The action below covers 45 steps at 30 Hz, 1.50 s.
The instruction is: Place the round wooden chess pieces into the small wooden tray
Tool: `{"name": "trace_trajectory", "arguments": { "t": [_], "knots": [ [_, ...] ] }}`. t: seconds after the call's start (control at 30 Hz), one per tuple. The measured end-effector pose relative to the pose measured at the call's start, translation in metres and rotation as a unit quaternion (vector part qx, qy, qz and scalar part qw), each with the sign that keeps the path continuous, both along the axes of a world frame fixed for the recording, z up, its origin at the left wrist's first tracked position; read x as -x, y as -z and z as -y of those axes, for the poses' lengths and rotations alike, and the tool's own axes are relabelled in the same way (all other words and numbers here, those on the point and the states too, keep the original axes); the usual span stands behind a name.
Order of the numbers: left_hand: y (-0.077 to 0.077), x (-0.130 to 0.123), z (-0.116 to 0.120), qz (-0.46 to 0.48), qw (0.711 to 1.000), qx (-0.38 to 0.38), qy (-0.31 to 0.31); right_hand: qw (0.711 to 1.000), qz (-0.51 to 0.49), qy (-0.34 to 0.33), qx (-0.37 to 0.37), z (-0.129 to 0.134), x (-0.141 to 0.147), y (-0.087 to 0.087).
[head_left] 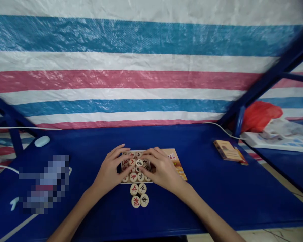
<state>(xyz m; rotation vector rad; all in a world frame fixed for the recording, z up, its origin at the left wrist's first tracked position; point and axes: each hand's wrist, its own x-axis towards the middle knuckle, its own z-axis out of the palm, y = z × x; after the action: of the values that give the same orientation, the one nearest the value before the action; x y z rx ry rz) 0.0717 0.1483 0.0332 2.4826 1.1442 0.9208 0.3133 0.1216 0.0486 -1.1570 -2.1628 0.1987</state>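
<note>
Chess pcs (133, 177) sit in a shallow white-rimmed box (136, 183), lower centre of frame, on the blue table (204, 205). Progress, my read: most pcs in view are in the box, approx. in rows, red & black mixed; 4 loose pcs (135, 201) lie outside, just below the near rim, in a rough 2x2, faces up. So box well stocked, those 4 not in it. 2 pcs mid-box, one red, one black, look raised above the rest, prob. a 2nd layer, n/c.

Left hand (110, 166) arches over the box's left side, right hand (161, 168) over its right; both w/ fingers curled, thumb apart from fingertips. Can't tell if either is pinching a pc or only resting on some.

Hard to see: hands hide both box sides & several pcs, so no full count. Printed card (178, 164), right of the box, is part-covered by the right hand; could be a lid, n/c. Far left of frame has a pixelated patch (46, 185), contents unreadable. Forearms cut off at bottom edge.
</note>
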Motion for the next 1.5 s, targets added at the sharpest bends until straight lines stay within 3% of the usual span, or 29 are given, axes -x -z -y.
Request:
{"name": "trace_trajectory", "arguments": {
  "t": [0.37, 0.6, 0.7, 0.8, 0.97, 1.23, 1.5],
  "knots": [
    [-0.001, 0.007, 0.012, -0.039, 0.999, 0.005, -0.017, 0.998, 0.041, -0.033, -0.025, 0.004, -0.003, 0.006],
    [-0.008, 0.007, 0.02, -0.004, 0.998, -0.029, -0.057, 1.0, -0.018, -0.011, -0.003, 0.016, -0.004, -0.002],
    [-0.008, 0.009, 0.046, 0.05, 0.991, -0.07, -0.101, 0.997, -0.072, 0.035, -0.007, 0.041, -0.006, 0.002],
    [0.004, 0.008, 0.087, 0.079, 0.979, -0.085, -0.168, 0.993, -0.097, 0.072, 0.008, 0.075, -0.005, 0.016],
    [0.027, -0.004, 0.137, 0.031, 0.984, -0.027, -0.174, 0.992, -0.07, 0.083, 0.073, 0.114, 0.003, 0.036],
    [0.029, -0.013, 0.134, -0.014, 0.985, -0.043, -0.164, 0.992, -0.058, 0.078, 0.08, 0.112, 0.01, 0.038],
    [0.024, -0.02, 0.136, 0.05, 0.987, -0.029, -0.15, 0.994, -0.07, 0.053, 0.058, 0.111, 0.011, 0.03]
  ]
}}
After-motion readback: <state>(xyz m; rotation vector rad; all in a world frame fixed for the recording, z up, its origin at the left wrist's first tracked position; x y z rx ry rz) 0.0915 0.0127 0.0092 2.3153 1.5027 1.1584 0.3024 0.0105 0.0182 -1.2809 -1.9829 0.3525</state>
